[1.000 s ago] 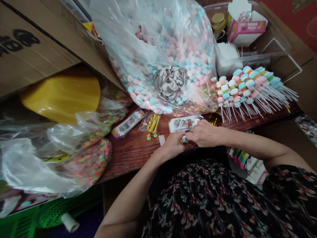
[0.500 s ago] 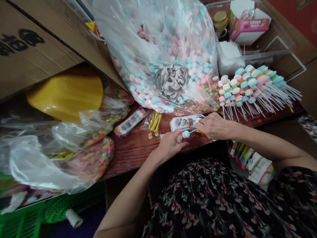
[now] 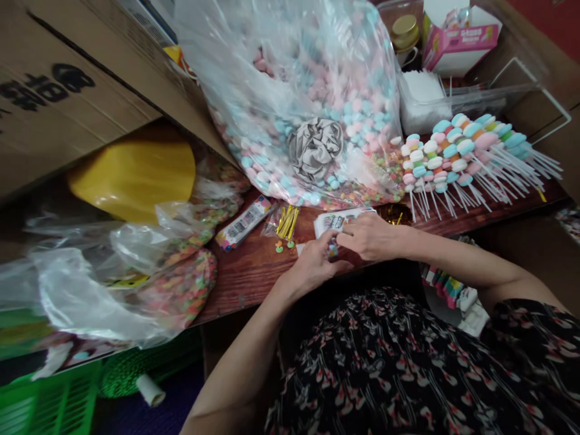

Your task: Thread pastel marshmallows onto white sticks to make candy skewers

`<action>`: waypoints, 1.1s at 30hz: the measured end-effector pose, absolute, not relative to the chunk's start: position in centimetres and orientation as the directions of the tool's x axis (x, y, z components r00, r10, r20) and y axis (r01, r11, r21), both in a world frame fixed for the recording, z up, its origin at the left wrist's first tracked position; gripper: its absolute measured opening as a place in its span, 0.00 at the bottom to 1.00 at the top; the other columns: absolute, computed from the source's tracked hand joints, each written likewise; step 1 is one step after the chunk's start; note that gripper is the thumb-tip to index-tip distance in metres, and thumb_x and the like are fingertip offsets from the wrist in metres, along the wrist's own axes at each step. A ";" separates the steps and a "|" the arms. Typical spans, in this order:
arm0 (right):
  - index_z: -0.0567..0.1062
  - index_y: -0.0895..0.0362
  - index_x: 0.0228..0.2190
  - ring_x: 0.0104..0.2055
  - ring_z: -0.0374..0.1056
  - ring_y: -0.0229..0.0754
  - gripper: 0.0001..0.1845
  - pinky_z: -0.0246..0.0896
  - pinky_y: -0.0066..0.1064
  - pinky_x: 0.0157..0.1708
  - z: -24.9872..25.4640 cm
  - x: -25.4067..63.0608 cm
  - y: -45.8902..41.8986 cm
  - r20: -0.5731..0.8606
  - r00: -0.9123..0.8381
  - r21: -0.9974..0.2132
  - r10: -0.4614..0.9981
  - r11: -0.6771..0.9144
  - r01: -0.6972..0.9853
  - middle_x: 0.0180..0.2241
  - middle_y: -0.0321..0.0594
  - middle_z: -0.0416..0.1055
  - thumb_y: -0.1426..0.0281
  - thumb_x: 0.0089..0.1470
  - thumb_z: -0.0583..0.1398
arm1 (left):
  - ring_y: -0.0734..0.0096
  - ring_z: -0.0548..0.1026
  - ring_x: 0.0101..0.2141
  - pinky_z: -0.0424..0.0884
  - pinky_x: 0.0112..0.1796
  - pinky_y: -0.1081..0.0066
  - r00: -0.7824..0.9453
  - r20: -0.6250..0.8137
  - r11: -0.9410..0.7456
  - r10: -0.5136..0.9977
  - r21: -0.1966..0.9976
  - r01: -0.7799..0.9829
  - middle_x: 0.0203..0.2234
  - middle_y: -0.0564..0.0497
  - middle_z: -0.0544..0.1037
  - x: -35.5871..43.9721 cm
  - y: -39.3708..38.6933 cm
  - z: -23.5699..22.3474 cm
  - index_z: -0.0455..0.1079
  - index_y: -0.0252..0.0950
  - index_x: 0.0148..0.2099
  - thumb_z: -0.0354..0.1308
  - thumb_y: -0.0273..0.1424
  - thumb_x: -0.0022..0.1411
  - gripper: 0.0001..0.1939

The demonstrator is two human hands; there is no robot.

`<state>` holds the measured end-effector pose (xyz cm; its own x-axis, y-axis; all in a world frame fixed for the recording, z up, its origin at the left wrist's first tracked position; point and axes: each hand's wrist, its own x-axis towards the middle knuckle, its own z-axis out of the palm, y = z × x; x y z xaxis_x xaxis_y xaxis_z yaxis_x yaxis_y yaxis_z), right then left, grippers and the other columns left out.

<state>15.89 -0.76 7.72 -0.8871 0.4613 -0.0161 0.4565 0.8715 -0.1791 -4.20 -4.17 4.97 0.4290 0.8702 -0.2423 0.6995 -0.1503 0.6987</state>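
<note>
My left hand (image 3: 312, 266) is closed around a small candy packet (image 3: 332, 246), of which only a colourful bit shows between the fingers. Against it from the right, my right hand (image 3: 369, 235) has its fingers pinched together; what they grip is hidden. Just behind both hands lies a stack of printed wrappers (image 3: 333, 222), partly covered by the right hand. Gold twist ties (image 3: 287, 222) lie to the left, with small gummies (image 3: 284, 246) in front of them. More shiny gold ties (image 3: 396, 213) show behind the right wrist.
A large clear bag of marshmallows (image 3: 362, 115) fills the back. Candy skewers (image 3: 457, 148) with white sticks are piled at right. Another wrapper stack (image 3: 243, 223), a bag of gummies (image 3: 190, 290) and a cardboard box (image 3: 99, 90) are at left.
My right hand has moved left and down against my left hand. The blue marshmallow and white stick seen between the hands before are now hidden. The view has shifted slightly.
</note>
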 end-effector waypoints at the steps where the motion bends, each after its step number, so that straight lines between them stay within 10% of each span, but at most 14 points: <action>1: 0.72 0.61 0.38 0.32 0.63 0.40 0.09 0.44 0.32 0.30 7.7 16.4 -0.3 0.028 -0.890 -0.153 0.455 0.882 0.446 0.34 0.47 0.75 0.72 0.60 0.54 | 0.67 0.74 0.32 0.67 0.35 0.71 0.434 -0.250 -0.146 0.866 0.702 0.697 0.32 0.53 0.78 -4.8 -4.1 5.2 0.68 0.36 0.52 0.66 0.38 0.49 0.27; 6: 0.72 0.61 0.37 0.37 0.62 0.41 0.10 0.48 0.33 0.34 8.2 18.0 1.0 0.163 -0.899 -0.104 0.407 0.913 0.394 0.36 0.46 0.72 0.79 0.57 0.52 | 0.70 0.71 0.29 0.65 0.34 0.72 0.430 -0.295 -0.112 0.853 0.702 0.703 0.28 0.53 0.76 -6.5 -3.8 4.9 0.74 0.34 0.40 0.61 0.35 0.53 0.13; 24: 0.69 0.62 0.41 0.29 0.59 0.38 0.10 0.47 0.30 0.30 7.9 15.9 0.2 0.120 -0.874 -0.413 0.471 0.824 0.387 0.29 0.41 0.69 0.76 0.58 0.52 | 0.67 0.73 0.32 0.68 0.37 0.71 0.411 -0.254 -0.065 0.876 0.780 0.622 0.31 0.52 0.78 -4.9 -4.5 4.5 0.74 0.34 0.42 0.63 0.38 0.54 0.16; 33: 0.69 0.61 0.37 0.32 0.60 0.40 0.10 0.54 0.32 0.33 6.6 15.9 0.6 0.369 -0.839 -0.246 0.399 0.913 0.326 0.29 0.41 0.68 0.78 0.61 0.49 | 0.73 0.75 0.30 0.69 0.34 0.74 0.469 -0.474 0.434 0.745 0.879 0.199 0.33 0.50 0.79 -6.3 -4.4 6.5 0.70 0.34 0.57 0.62 0.43 0.58 0.27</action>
<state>15.92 0.63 6.64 -0.8394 0.3991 0.3691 0.3261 0.9129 -0.2456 -6.29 -4.39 6.54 0.4689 0.7452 -0.4741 0.1993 0.4336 0.8788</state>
